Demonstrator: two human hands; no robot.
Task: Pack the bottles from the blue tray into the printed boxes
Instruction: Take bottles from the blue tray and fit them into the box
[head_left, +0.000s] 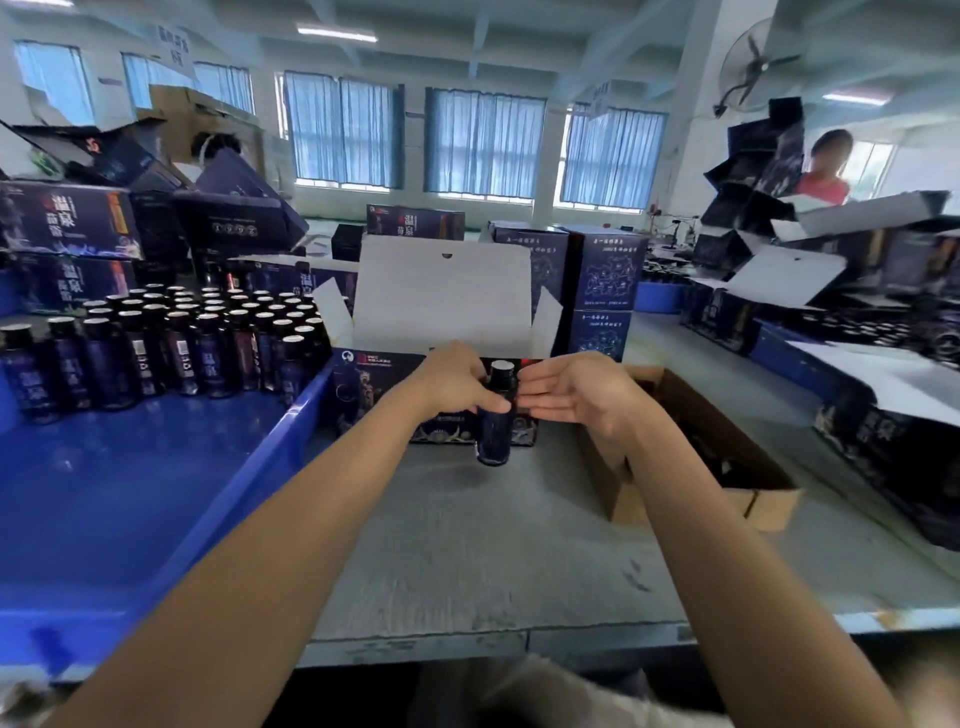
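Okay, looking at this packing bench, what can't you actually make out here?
All in the head view:
- Inside the open printed box: hidden by its front wall, the left hand and the right hand, so its fill is unknown.
- Label on the held bottle: blurred, partly under the left hand's fingers.
- Contents of the brown carton: dark, partly behind the right forearm.
- The blue tray: cut off at the left edge, so the bottle count is unknown.

Tray (130, 493) of bottles (208, 353) left on table (493, 545), open box (447, 296) centre, carton (769, 499) right
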